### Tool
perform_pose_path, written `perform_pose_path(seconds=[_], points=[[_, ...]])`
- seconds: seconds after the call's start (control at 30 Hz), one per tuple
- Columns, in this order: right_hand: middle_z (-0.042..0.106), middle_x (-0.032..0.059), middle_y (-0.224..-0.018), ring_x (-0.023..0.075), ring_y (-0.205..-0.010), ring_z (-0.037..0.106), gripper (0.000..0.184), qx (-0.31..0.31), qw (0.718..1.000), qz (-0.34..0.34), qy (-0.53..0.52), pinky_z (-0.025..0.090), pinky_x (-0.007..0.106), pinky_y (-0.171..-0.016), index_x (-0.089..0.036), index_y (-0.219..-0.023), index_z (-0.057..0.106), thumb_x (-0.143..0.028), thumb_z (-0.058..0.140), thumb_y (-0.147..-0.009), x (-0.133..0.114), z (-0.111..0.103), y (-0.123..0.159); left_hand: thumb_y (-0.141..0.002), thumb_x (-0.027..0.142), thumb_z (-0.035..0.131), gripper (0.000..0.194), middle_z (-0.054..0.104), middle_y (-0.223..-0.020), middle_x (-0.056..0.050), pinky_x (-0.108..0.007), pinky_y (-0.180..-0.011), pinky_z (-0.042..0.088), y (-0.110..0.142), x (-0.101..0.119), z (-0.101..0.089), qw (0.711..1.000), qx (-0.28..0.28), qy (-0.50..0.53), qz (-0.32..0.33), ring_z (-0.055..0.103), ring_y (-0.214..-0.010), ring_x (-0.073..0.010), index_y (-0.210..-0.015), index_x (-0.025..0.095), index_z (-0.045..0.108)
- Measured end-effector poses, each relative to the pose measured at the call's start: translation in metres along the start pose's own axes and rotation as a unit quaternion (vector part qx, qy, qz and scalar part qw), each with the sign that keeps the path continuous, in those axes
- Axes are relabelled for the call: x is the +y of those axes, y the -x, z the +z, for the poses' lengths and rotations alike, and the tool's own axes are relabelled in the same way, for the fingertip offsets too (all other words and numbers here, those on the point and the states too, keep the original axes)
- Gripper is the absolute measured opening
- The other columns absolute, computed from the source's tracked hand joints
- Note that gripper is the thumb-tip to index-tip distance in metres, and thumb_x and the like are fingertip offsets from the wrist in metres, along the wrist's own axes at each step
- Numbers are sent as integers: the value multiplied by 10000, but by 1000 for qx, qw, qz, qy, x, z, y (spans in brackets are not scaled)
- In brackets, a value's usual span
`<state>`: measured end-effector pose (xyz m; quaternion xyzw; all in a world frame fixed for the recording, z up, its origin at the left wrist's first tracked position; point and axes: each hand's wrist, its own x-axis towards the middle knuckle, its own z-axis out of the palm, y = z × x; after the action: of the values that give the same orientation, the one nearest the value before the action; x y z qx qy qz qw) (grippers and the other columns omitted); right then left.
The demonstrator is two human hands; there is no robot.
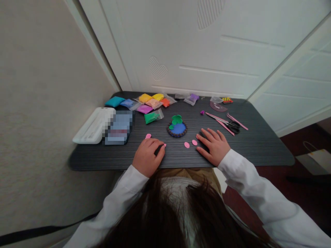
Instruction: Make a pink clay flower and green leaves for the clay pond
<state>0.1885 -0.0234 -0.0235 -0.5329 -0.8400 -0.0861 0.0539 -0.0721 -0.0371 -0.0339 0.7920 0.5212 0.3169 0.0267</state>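
Near the front edge of the dark table, my left hand (148, 157) is curled, thumb and forefinger closed on a small pink clay piece (165, 145). Another flat pink oval (148, 136) lies just beyond its knuckles. My right hand (214, 146) rests palm down, fingers spread, holding nothing. To its left lie two flat pink clay ovals (187, 145) (194, 142), and a bit of pink shows at its forefinger tip. Between and beyond the hands sits a round blue clay pond (179, 128) with a brown beaded rim and green clay leaves (177, 119).
Bags of coloured clay (144, 109) line the back left. A white case (95, 125) and a blurred blue flat object (119, 127) lie at left. At right are black-handled scissors (234, 126), pink strips (237, 121) and a purple clay bit (202, 112).
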Motion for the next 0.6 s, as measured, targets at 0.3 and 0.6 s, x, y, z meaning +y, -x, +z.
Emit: perform_pose_path(seconds=[0.3,0.6], points=[[328,34,-1327,252,-1215,234,495,-6,1000,-4,1,147,472,-959,-268,-1216,385,-508,274,-798,0,0,1,-762,239,451,160,595,-836,-37,-366,-932,322,0,0,-1,1000,-3,-2,2,509,-846,-154,-838,173,575],[308,24,-1338,245,-1219,227,495,-15,1000,-2,1,167,462,-958,-280,-1231,358,-505,269,-800,0,0,2,-765,243,451,159,595,-839,-35,-367,-945,311,0,-1,1,1000,-6,1,-2,511,-850,-154,-843,176,571]])
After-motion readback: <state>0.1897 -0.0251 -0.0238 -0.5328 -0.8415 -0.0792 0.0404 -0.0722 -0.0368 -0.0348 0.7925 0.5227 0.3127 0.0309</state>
